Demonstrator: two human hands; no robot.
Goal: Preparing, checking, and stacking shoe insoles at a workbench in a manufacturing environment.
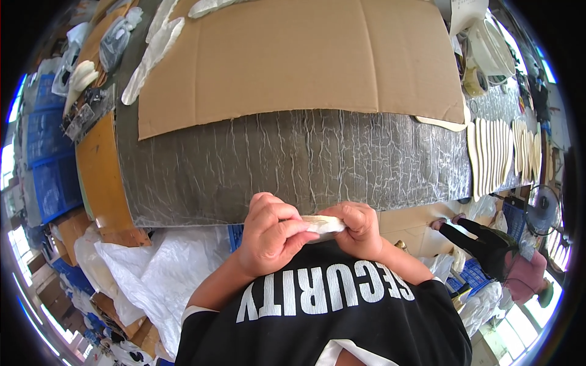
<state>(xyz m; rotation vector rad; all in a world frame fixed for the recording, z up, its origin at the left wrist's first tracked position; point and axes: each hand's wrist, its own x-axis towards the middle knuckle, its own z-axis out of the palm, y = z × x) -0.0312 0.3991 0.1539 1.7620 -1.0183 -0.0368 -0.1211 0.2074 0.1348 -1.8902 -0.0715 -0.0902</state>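
- I am holding a small cream-coloured piece (328, 225) between my two hands, in front of my chest and just on the near side of the tabletop (293, 161).
- My left hand (268, 235) is pinching its left end between thumb and fingers; my right hand (359, 230) is gripping its right end, so my fingers are hiding much of its shape.
- Directly ahead of my hands, the tabletop is showing a dark, wrinkled covering.
- Farther ahead, a wide brown cardboard sheet (287, 61) is lying across it.
- Ahead and to the left of my hands, a crumpled white strip (152, 64) is lying by the cardboard's edge.
- Well to the right, a row of flat cream strips (490, 158) is resting on the tabletop, and beyond it a white bucket (491, 52) is leaning.
- Left of and behind my hands, a white plastic sheet (162, 262) is hanging in folds.
- Far right, a person in a pink top (524, 277) is standing near a fan (543, 206).
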